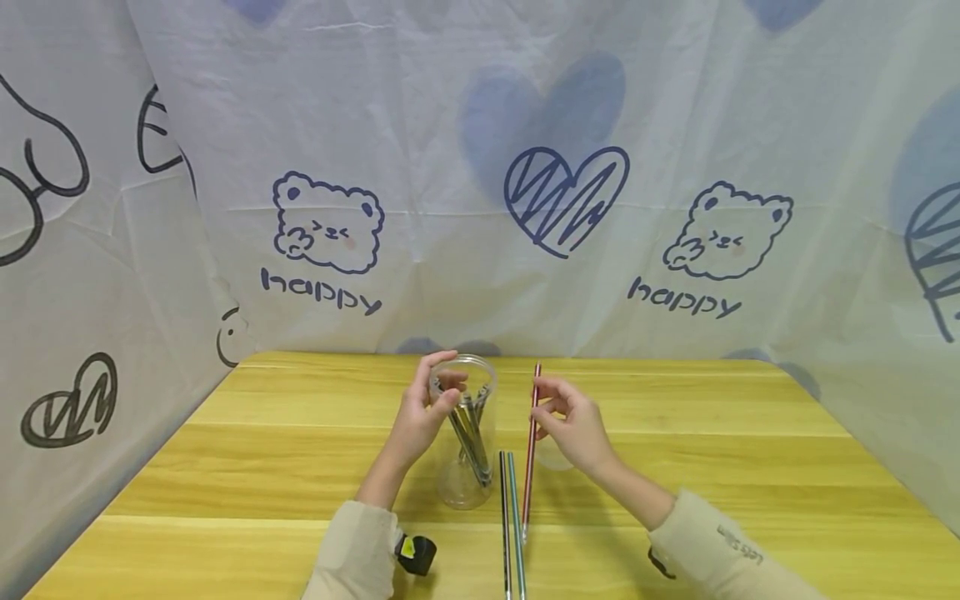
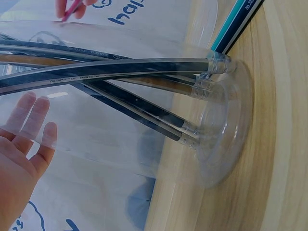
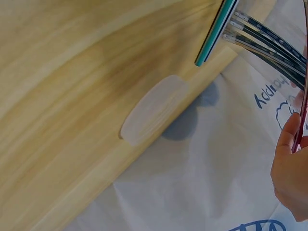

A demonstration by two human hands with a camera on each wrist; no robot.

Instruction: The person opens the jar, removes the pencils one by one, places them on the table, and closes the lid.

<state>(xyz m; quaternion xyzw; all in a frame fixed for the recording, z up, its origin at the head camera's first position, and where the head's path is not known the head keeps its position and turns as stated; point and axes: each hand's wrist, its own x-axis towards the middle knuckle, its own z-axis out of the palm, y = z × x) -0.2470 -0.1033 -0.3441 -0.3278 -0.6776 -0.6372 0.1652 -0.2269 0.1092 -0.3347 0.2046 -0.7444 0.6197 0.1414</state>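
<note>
My left hand (image 1: 422, 412) holds the upper part of a clear plastic jar (image 1: 465, 496), thumb on the near side and fingers round the far side. Several dark pencils (image 2: 144, 70) lean inside that jar, their metal-banded ends down at its base. To the right of it, my right hand (image 1: 576, 423) pinches a red pencil (image 1: 529, 475) between thumb and fingers. The red pencil stands almost upright in the head view, apart from the jar. On the table between them lie a black pencil (image 1: 505, 525) and a teal pencil (image 1: 516, 525), side by side.
A translucent round lid (image 3: 154, 108) lies flat on the wooden table (image 1: 262, 467), behind my right hand. White cloth (image 1: 450, 275) with printed hearts and bears hangs along the table's back and sides. A black strap piece (image 1: 417, 555) shows by my left sleeve.
</note>
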